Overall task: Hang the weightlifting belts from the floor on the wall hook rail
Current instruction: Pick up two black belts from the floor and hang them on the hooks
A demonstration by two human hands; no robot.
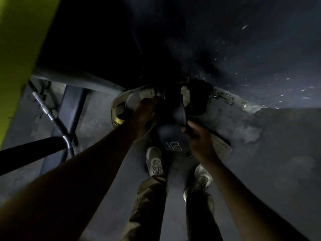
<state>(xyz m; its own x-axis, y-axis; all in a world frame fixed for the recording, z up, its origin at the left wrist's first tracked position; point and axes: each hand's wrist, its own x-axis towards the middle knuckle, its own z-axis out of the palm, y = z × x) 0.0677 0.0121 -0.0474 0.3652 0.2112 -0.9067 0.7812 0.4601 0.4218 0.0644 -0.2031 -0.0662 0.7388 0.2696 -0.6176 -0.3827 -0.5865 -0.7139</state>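
Here, in dim light, a person bends over a heap of weightlifting belts (pixel 166 112) lying on the floor (pixel 260 153) at the foot of a dark, scuffed wall (pixel 225 40). The left hand (pixel 145 110) reaches into the pale, tan belt (pixel 121 103) on the left of the heap; whether its fingers are curled round the strap cannot be told in the gloom. The right hand (pixel 194 134) pinches the edge of a dark belt (pixel 173 136), whose broad back panel carries blurred white lettering, seen upside down and not legible. A ribbed, light-coloured strap end (pixel 221 146) lies just beside the right wrist. Two pale trainers (pixel 154 162) stand on the floor below the heap. To the left are a yellow-green post (pixel 19 49), a metal bar (pixel 50 115) and a dark padded bench (pixel 31 150).
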